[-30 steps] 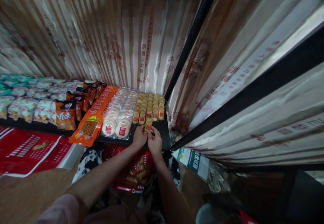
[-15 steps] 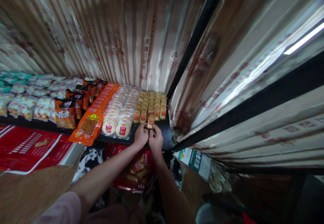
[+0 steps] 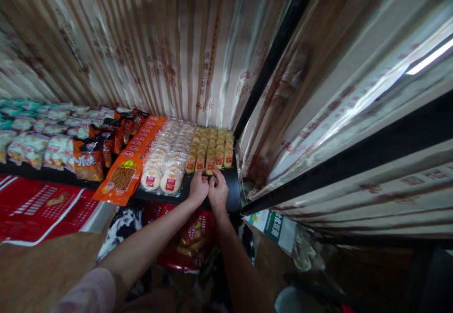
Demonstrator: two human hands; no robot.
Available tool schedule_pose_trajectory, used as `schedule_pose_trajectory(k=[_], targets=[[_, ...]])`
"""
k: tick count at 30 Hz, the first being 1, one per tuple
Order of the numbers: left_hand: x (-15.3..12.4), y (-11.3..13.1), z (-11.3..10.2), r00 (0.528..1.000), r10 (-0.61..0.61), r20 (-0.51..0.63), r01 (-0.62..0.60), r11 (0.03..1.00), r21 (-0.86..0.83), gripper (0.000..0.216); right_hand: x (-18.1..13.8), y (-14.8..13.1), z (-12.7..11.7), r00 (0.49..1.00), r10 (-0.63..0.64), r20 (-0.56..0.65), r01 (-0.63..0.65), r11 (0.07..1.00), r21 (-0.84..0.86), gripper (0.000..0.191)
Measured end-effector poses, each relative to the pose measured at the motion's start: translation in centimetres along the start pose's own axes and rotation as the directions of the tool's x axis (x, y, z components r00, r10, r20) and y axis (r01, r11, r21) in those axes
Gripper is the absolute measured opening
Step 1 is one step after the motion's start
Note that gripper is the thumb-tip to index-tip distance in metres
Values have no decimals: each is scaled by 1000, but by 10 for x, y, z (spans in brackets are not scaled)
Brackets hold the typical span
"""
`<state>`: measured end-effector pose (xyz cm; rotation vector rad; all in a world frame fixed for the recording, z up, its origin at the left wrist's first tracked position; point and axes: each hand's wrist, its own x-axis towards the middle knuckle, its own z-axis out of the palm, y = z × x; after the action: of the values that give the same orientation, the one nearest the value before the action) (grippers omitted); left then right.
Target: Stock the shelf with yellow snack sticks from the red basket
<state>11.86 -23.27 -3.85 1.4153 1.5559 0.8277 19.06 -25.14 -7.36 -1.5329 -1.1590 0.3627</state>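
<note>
Small yellow packaged snacks with red-and-white labels stand in rows at the right end of a black shelf [image 3: 231, 188]. Both hands meet at the front of the middle row. My left hand [image 3: 199, 188] has its fingers bent, fingertips at the lower left of the front snack pack [image 3: 210, 160]. On the other side, my right hand [image 3: 218, 191] pinches in at the pack's lower right edge. The pack's bottom is partly hidden by the fingertips. Just left of these rows lie round flat crackers [image 3: 171, 180] in clear wrap.
Orange packets [image 3: 122, 181] overlap in a strip beside the crackers. Farther left stand orange-and-black bags [image 3: 88, 160] and white bags [image 3: 26, 150]. A red bag [image 3: 193, 237] hangs below the shelf. A black pole [image 3: 272, 68] and pleated curtain [image 3: 191, 44] close off the back and right.
The small snack pack between my hands has moved away from me, up against the front of the middle row. Both hands stay close together at the shelf front.
</note>
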Motion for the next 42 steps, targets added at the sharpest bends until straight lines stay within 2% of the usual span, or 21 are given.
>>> schedule_pose_trajectory(k=[8, 16, 21, 26, 33, 38, 42], targets=[[5, -6, -3, 1000, 28, -10, -26, 987, 160, 40, -1, 7, 6, 999, -7, 36, 8, 999, -37, 38], [1, -11, -3, 993, 117, -27, -113, 987, 110, 42, -4, 9, 9, 999, -14, 33, 17, 994, -110, 42], [4, -14, -3, 993, 115, -1, -115, 990, 77, 43, -1, 11, 12, 998, -42, 39, 48, 986, -162, 47], [3, -23, 0, 991, 136, -11, -135, 991, 23, 44, -1, 10, 12, 997, -37, 65, 48, 982, -184, 47], [1, -35, 4, 988, 144, -55, -148, 986, -77, 37, -4, 10, 13, 999, -7, 41, 15, 977, -212, 43], [-5, -30, 2, 980, 187, -64, -188, 982, -14, 27, -6, 8, 8, 999, -5, 33, 11, 982, -189, 39], [-14, -26, -2, 984, 176, -38, -174, 984, 44, 24, -12, 3, 3, 999, 9, 33, -2, 983, -186, 37]])
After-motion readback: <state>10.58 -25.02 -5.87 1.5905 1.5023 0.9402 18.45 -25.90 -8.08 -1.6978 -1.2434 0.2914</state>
